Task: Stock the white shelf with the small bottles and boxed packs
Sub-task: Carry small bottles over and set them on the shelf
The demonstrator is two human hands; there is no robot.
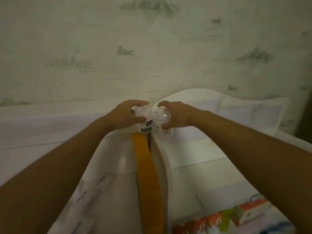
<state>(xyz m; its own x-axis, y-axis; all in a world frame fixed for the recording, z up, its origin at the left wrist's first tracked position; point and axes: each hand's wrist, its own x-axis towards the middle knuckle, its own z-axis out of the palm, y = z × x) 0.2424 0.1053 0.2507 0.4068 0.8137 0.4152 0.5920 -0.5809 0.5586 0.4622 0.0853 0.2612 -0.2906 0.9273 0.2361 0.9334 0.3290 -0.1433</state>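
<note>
Two clear bottles, touching, tilted near-upright: left hand (124, 115) grips the labelled bottle (145, 121); right hand (175, 115) grips the other bottle (162, 119).

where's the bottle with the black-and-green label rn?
Head view, centre: the labelled bottle is gripped in the left hand, touching the clear bottle in the right hand, above the orange strip.

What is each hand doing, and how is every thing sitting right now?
Left hand: grip curled round the left bottle.
Right hand: grip curled round the right bottle.
Left bottle: clear, labelled, held, beside the other.
Right bottle: clear, held.
Boxed packs: lying at bottom right, blurred.
Yellow strip: lying between white panels.
</note>
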